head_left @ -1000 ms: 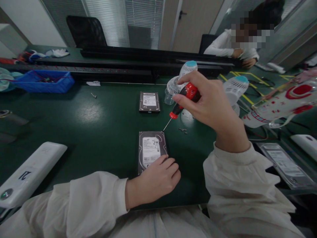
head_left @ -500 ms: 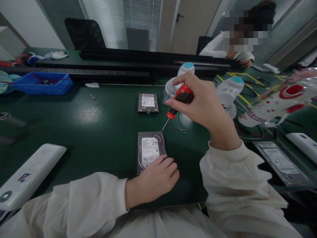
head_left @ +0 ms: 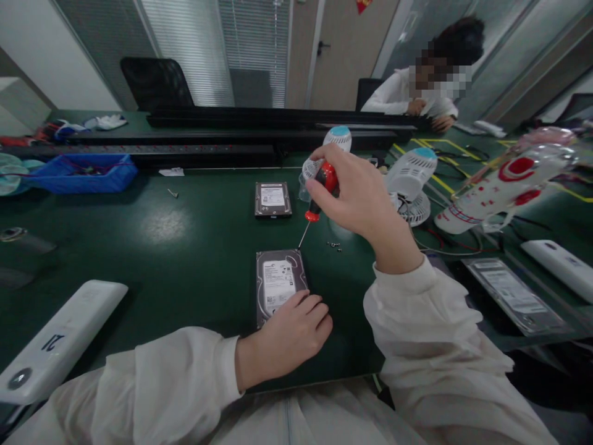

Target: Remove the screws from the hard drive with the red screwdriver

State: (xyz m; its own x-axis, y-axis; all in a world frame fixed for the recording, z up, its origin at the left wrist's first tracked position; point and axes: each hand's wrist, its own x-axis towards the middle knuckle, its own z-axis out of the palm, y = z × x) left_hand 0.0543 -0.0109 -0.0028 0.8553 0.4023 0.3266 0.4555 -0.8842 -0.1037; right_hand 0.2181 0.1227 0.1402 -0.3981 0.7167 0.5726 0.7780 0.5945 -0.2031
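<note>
Left hand (head_left: 288, 332) clasps the hard drive (head_left: 278, 281); right hand (head_left: 356, 198) grips a screwdriver (head_left: 315, 210), tip seemingly at its far corner.

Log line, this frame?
left hand: on near hard drive | right hand: holds red-black screwdriver, tip at drive's far right corner | screws: loose on table

off-white jacket (head_left: 250, 421) | loose sleeves (head_left: 171, 364) | banded cuffs (head_left: 228, 364) | bluish front line (head_left: 288, 411)

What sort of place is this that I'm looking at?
Probably an office-type room used as a workshop: a hard drive lies on the green table, the right hand holds a screwdriver at its far corner, and a black office chair stands beyond.
</note>
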